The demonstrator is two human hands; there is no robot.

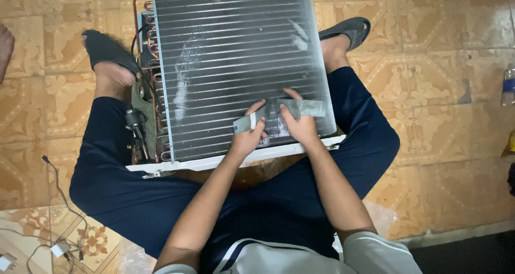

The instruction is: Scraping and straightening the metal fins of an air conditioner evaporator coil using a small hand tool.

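- Nearest to me were my own lap in dark blue trousers (257, 199) and the pale hem of my shirt (300, 255), as I sat on the patterned tile floor (440, 91) with my legs spread.
- My left hand (248, 139) curled its fingers over the left end of a grey strip of tape (279, 113), pinching it against the coil.
- My right hand (299, 125) pressed the strip flat, its fingers close together on the middle of it.
- That strip lay across the near right part of the finned condenser coil (236, 54), which stood between my legs.
- Copper tubes (152, 48) ran down the coil's left side.
- My sandalled feet (107, 54) sat on either side of its far end.
- Cables (59, 199) and a small white adapter (60, 249) lay near left.
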